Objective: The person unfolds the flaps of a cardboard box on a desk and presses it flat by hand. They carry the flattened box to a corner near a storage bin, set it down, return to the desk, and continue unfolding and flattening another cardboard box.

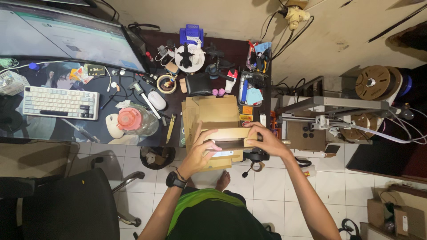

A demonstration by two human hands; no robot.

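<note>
A brown cardboard box with its flaps up lies at the right end of the dark desk. My left hand, a black watch on its wrist, grips the box's near edge, where a white label shows. My right hand holds the box's near flap at its right end, fingers curled over it. Both hands are at the desk's front edge, above the tiled floor.
A curved monitor, a white keyboard, a white mouse, a clear jug with a pink lid and small tools crowd the desk. A black chair stands at the lower left. A 3D printer and filament spools are on the right.
</note>
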